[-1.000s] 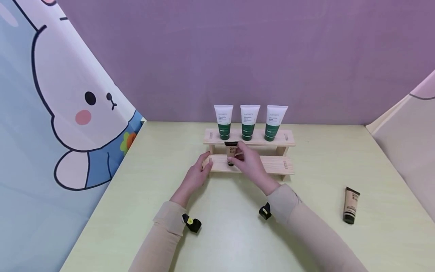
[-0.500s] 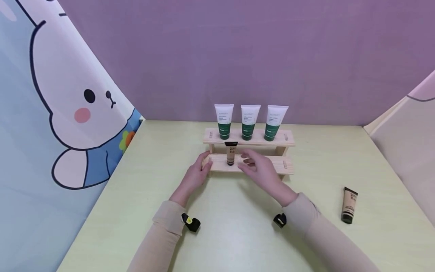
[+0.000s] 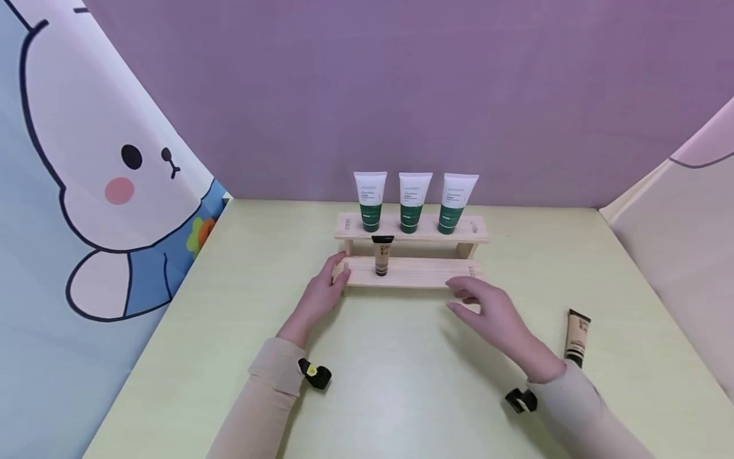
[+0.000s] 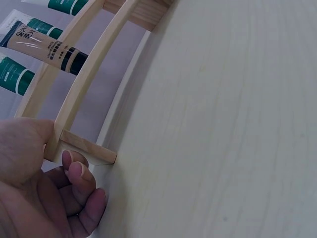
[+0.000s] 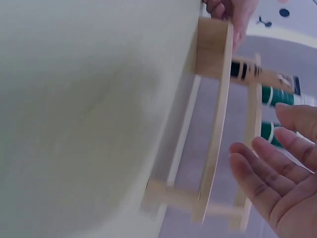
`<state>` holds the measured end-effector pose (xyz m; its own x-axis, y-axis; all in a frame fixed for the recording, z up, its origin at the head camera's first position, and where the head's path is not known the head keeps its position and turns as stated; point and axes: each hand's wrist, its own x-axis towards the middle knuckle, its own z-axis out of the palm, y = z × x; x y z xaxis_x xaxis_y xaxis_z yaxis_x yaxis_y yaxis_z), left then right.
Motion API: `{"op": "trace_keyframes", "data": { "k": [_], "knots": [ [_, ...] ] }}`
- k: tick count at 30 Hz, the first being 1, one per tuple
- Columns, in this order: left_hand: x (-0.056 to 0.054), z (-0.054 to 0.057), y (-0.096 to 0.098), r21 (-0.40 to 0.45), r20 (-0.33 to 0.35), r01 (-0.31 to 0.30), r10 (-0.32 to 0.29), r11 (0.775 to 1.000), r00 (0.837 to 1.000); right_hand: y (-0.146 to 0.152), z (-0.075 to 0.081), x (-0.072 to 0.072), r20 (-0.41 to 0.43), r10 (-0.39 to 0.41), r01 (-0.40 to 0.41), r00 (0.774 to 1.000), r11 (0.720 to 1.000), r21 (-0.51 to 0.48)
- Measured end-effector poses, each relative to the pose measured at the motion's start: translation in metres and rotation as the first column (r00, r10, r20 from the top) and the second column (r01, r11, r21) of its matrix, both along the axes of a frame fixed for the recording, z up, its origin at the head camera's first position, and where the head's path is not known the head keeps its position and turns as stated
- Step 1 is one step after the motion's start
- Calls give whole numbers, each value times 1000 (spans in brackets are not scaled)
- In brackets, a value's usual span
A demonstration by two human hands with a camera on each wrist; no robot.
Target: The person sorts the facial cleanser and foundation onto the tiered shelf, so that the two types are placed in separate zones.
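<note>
A two-tier wooden display rack (image 3: 424,272) stands on the table. My left hand (image 3: 318,296) grips the left end of its lower shelf; the left wrist view shows the thumb at the board and the fingers curled by the leg. On that lower shelf, left of its middle, a beige tube with a black cap (image 3: 381,256) stands upright, cap down. My right hand (image 3: 490,312) hovers by the rack's front right corner, fingers relaxed and holding nothing, as the right wrist view also shows. Another beige tube (image 3: 576,335) lies on the table at right, its lower end hidden by the right sleeve.
Three white-and-green tubes (image 3: 415,203) stand in a row on the upper shelf. Behind the pale table (image 3: 395,382) hangs a purple backdrop (image 3: 401,95). A rabbit-print cloth (image 3: 97,210) borders the left side, and a pale cloth (image 3: 682,255) the right.
My right hand has let go of the beige tube on the lower shelf and moved right, off the rack. The left hand has stayed at the rack's left end. The view has shifted slightly.
</note>
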<state>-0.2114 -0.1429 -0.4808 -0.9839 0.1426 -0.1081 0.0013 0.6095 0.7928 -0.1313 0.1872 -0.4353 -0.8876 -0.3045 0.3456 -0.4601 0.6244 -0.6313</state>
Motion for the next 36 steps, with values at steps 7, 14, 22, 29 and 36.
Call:
{"op": "trace_keyframes", "data": {
  "k": [7, 14, 22, 29, 36],
  "knots": [
    [-1, 2, 0, 4, 5, 10, -10, 1000, 1000, 50, -5, 31, -5, -101, 101, 995, 986, 132],
    [-2, 3, -1, -37, -13, 4, -4, 999, 1000, 94, -8, 52, 58, -239, 217, 969, 943, 253],
    [-1, 1, -1, -20, -4, 4, -4, 1000, 1000, 128, -13, 63, 110, -418, 353, 902, 859, 370],
    [-1, 1, -1, -17, -5, 5, -5, 1000, 1000, 146, -19, 64, 99, -459, 378, 883, 820, 429],
    [-1, 2, 0, -7, 13, 6, -6, 1000, 1000, 156, -20, 59, 246, -477, 324, 844, 818, 475]
  ]
}}
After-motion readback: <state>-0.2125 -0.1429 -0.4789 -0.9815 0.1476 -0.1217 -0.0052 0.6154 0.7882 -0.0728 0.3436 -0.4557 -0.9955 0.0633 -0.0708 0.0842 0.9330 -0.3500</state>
